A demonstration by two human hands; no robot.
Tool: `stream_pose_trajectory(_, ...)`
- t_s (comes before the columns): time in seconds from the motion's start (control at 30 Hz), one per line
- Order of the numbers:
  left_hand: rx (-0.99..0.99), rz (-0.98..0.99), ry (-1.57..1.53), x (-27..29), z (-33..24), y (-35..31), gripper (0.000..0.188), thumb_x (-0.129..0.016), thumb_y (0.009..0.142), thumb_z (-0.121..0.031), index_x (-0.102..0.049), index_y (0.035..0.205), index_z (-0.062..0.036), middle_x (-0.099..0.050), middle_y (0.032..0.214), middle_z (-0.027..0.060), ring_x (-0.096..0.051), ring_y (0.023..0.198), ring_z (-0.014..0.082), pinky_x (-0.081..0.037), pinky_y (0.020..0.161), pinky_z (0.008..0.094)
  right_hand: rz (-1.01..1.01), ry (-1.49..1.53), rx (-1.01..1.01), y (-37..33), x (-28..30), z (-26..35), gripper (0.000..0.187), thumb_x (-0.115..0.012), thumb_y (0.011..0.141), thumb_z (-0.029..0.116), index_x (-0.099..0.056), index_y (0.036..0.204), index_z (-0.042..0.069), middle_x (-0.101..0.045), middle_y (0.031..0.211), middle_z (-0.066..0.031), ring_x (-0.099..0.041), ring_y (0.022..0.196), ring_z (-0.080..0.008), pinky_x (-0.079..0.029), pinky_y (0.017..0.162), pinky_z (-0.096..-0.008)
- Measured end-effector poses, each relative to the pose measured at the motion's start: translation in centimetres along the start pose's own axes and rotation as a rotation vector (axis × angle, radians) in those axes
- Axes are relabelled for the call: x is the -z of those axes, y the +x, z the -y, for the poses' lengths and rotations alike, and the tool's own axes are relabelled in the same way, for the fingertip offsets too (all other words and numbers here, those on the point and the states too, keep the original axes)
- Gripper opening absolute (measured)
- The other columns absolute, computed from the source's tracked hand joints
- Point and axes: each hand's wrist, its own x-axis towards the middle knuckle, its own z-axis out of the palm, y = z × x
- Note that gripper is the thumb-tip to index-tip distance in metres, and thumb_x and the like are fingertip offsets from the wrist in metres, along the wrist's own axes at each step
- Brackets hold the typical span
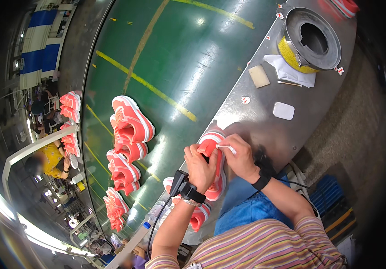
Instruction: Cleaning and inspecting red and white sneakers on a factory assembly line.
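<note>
A coral sneaker (211, 142) with a white sole lies in front of me at the steel table's edge. My left hand (200, 168) grips its upper from the left side, fingers bent over the opening. On the right, my right hand (240, 157) pinches a slim white piece (227, 147) against the shoe's upper. Whether that piece is a swab or a folded bit of cloth I cannot make out. Parts of the shoe are hidden under both hands. More coral sneakers (199, 218) sit beside my left forearm, partly covered by it.
Several coral sneakers (132, 121) stand in a row on the green belt (179, 58) to the left. On the steel table (265, 134) are a round metal pot (291, 31), a white cloth (282, 67), a swab (289, 83), a beige sponge (259, 76) and a white pad (283, 110). Co-workers sit beyond the belt.
</note>
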Motion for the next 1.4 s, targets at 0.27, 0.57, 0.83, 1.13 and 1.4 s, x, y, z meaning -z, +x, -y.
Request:
stream_pose_trajectory(0.27,-0.007,-0.006,-0.003,0.1,0.1,-0.3,0.037,-0.064,0.079,-0.020,-0.046,0.100,0.0045,-0.046,0.095,0.0216,-0.045,0.090,0.0375,-0.037,0.081,0.0435,0.020,-0.001,0.065,1.1,-0.3,-0.5,0.013,-0.058,0.071,-0.006,-0.060,0.081,0.001,-0.058,0.079,-0.0127,-0.059,0.074,-0.0279,-0.047,0.066,-0.0332)
stream_pose_trajectory(0.57,-0.024,-0.016,-0.011,0.5,-0.3,-0.9,0.028,-0.063,0.079,-0.014,-0.050,0.096,0.0055,-0.047,0.092,0.0193,-0.045,0.089,0.0332,-0.038,0.082,0.0386,0.033,-0.056,0.181,1.2,-0.7,0.0,0.014,-0.058,0.072,-0.008,-0.060,0.082,0.002,-0.058,0.079,-0.0119,-0.058,0.076,-0.0277,-0.047,0.066,-0.0338)
stream_pose_trajectory(0.83,-0.055,0.018,0.006,0.5,0.2,-1.6,0.036,-0.063,0.079,-0.017,-0.045,0.101,0.0047,-0.045,0.097,0.0224,-0.044,0.091,0.0381,-0.037,0.082,0.0434,-0.003,-0.021,0.145,-0.2,-0.2,0.2,0.010,-0.057,0.073,-0.006,-0.060,0.080,0.001,-0.058,0.080,-0.0113,-0.058,0.074,-0.0279,-0.048,0.065,-0.0341)
stream_pose_trajectory(1.13,-0.069,-0.016,0.030,0.7,0.5,-2.3,0.030,-0.062,0.080,-0.015,-0.050,0.099,0.0055,-0.046,0.095,0.0202,-0.044,0.090,0.0334,-0.038,0.082,0.0392,-0.009,-0.031,0.168,-0.5,-0.5,0.4,0.009,-0.058,0.074,-0.004,-0.061,0.080,0.001,-0.058,0.079,-0.0116,-0.058,0.077,-0.0286,-0.047,0.067,-0.0340)
stream_pose_trajectory(1.4,-0.060,0.004,-0.011,1.1,0.5,-2.7,0.041,-0.065,0.079,-0.022,-0.045,0.102,0.0059,-0.045,0.096,0.0233,-0.045,0.091,0.0381,-0.037,0.084,0.0430,0.032,-0.060,0.114,-4.7,1.4,1.1,0.007,-0.058,0.075,-0.002,-0.061,0.081,0.001,-0.058,0.079,-0.0125,-0.057,0.076,-0.0285,-0.046,0.067,-0.0340)
